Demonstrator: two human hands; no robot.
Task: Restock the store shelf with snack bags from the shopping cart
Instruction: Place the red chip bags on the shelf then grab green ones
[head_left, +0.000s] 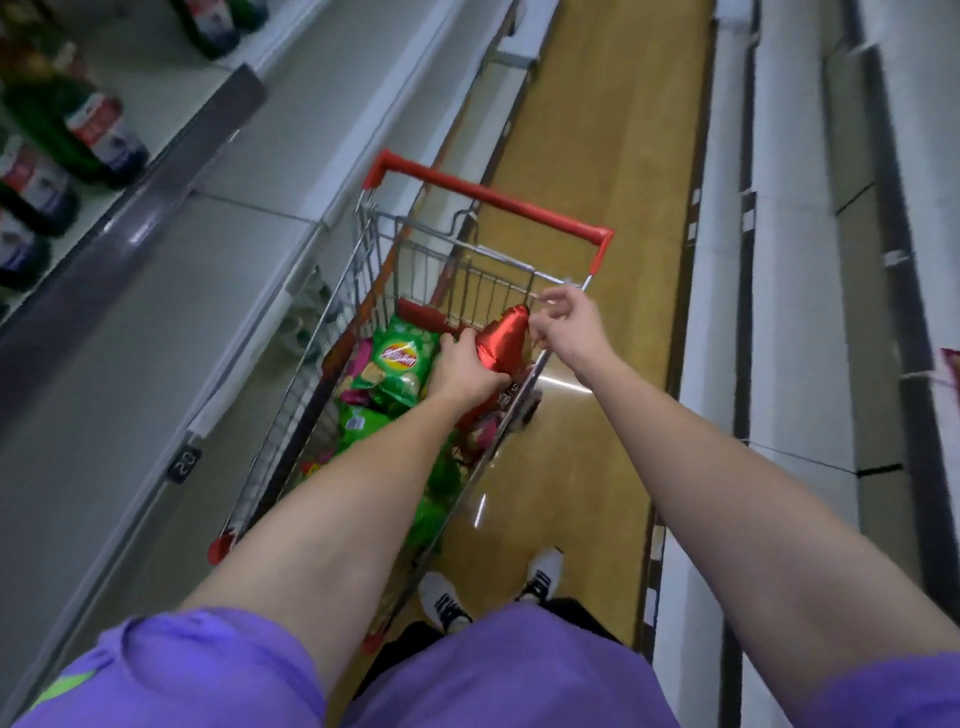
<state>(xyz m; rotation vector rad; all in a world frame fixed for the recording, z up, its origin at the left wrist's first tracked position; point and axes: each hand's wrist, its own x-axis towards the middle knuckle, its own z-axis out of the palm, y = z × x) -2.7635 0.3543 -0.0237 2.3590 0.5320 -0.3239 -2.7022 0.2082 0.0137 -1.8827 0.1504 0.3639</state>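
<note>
I see both hands over shopping cart (332, 332) — left hand (467, 371) wrapped around red snack bag (501, 340), right hand (569, 322) pinching its top corner; green chip bag (397, 364) just beside, in basket

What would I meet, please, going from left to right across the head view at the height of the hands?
Grey shelf on the left → green snack bag in the wire cart → left hand → red foil snack bag → right hand → white empty shelves.
</note>
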